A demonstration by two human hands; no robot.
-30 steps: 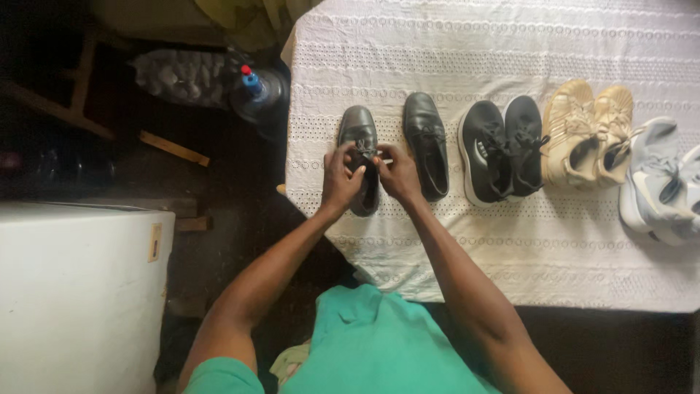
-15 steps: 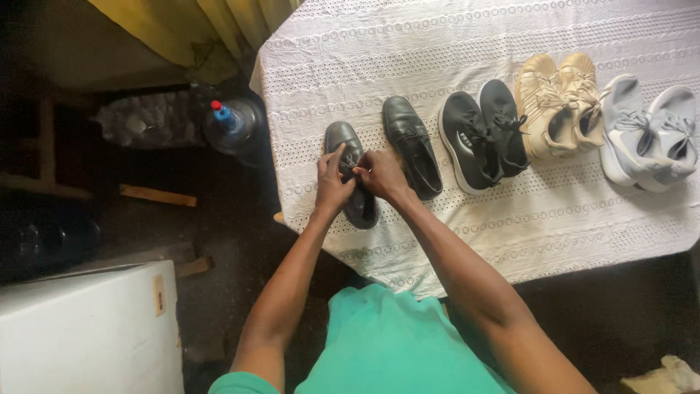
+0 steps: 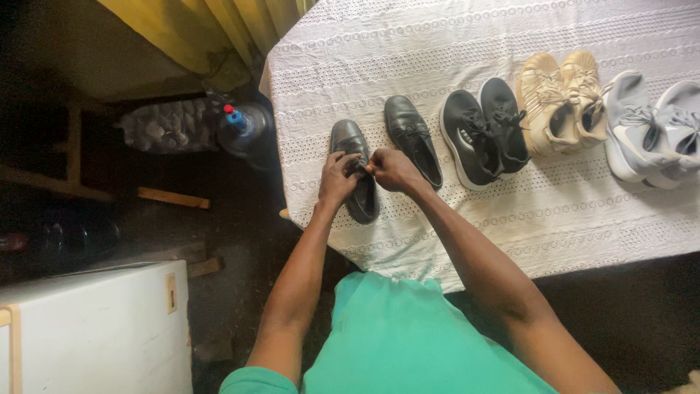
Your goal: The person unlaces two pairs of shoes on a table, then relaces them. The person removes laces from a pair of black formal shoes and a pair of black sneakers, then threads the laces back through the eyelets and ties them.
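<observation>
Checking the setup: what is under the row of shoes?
A white eyelet tablecloth lies under all the shoes, including the black dress shoe both hands work on. The table itself is covered, unseen.

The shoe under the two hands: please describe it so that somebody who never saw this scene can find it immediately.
On the white lace tablecloth stands a row of shoes. The one meant is the black leather dress shoe at the row's left end, near the table corner. Unlike its partner and the sneakers further right, the left hand and right hand pinch its laces.
</observation>
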